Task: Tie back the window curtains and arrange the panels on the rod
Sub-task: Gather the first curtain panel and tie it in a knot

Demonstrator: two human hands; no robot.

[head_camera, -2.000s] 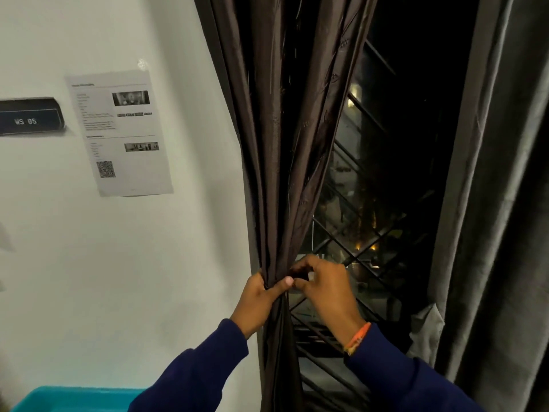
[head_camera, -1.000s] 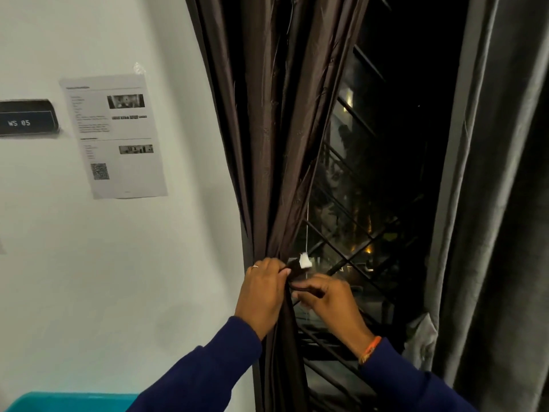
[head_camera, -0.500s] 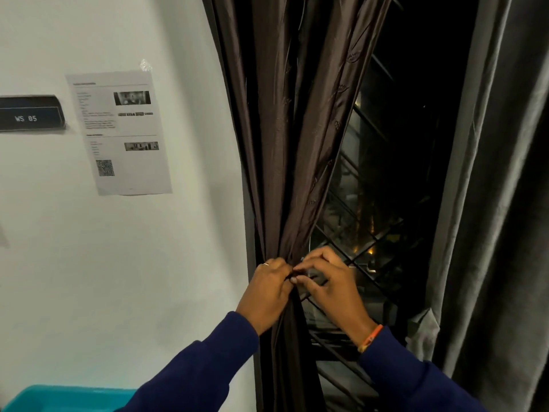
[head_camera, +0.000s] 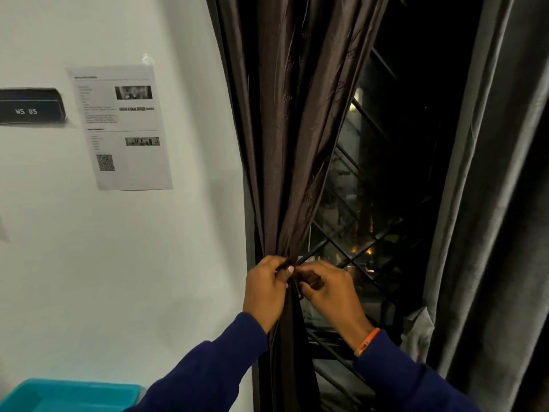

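A dark brown curtain panel (head_camera: pixel 291 138) hangs gathered into a tight bunch at the left side of the window. My left hand (head_camera: pixel 265 292) grips the bunch at its narrowest point, fingers curled round the fabric. My right hand (head_camera: pixel 329 289) pinches a dark tie-back band against the bunch, its fingertips meeting those of the left hand. The band itself is mostly hidden by my fingers. A grey curtain panel (head_camera: pixel 493 203) hangs loose on the right. The rod is out of view.
Between the two panels is a dark window with a diagonal metal grille (head_camera: pixel 356 251). A printed sheet (head_camera: pixel 121 126) and a dark nameplate (head_camera: pixel 29 107) are on the white wall at left. A teal bin (head_camera: pixel 68 395) sits at bottom left.
My hands stay at the same spot on the gathered brown curtain, fingers working the band. A small white tag seen a second ago is hidden now. The view has shifted slightly.
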